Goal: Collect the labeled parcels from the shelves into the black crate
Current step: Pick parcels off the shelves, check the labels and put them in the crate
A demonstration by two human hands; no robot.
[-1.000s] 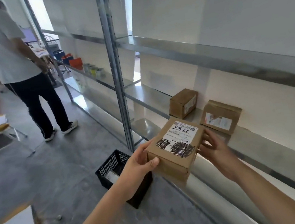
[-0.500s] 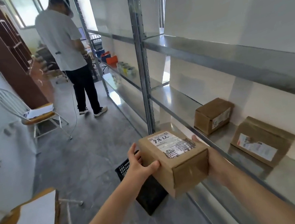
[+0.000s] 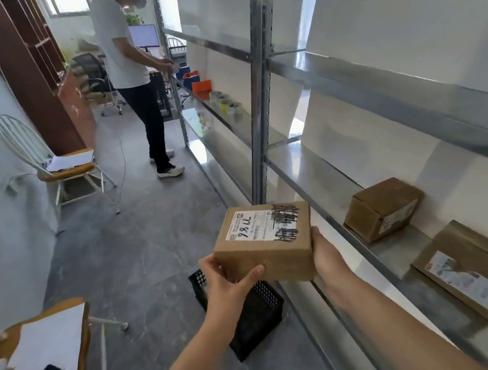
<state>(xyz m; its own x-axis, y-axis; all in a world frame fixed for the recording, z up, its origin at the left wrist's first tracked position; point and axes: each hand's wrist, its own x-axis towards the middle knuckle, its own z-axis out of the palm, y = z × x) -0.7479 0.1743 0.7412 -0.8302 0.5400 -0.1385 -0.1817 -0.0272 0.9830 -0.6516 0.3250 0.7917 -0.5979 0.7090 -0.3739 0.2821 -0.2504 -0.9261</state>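
I hold a brown cardboard parcel (image 3: 266, 243) with a white label and black scribbles on top, level in the air above the floor. My left hand (image 3: 228, 281) grips its near left corner and my right hand (image 3: 325, 254) presses its right side. The black mesh crate (image 3: 256, 314) sits on the floor just below and behind the parcel, partly hidden by it and my left arm. Two more labeled parcels stay on the metal shelf (image 3: 314, 173): a small box (image 3: 383, 208) and a flat parcel (image 3: 474, 271) leaning at the right.
A person (image 3: 133, 75) stands at the far end of the shelving beside its upright post (image 3: 258, 107). A white chair (image 3: 61, 166) with papers stands at the left wall. A wooden seat (image 3: 42, 350) with paper and a phone is at the lower left.
The parcel has come away from the shelf and turned so its label lies lengthwise, still in both hands. My view has swung left along the aisle, showing more floor and the crate.
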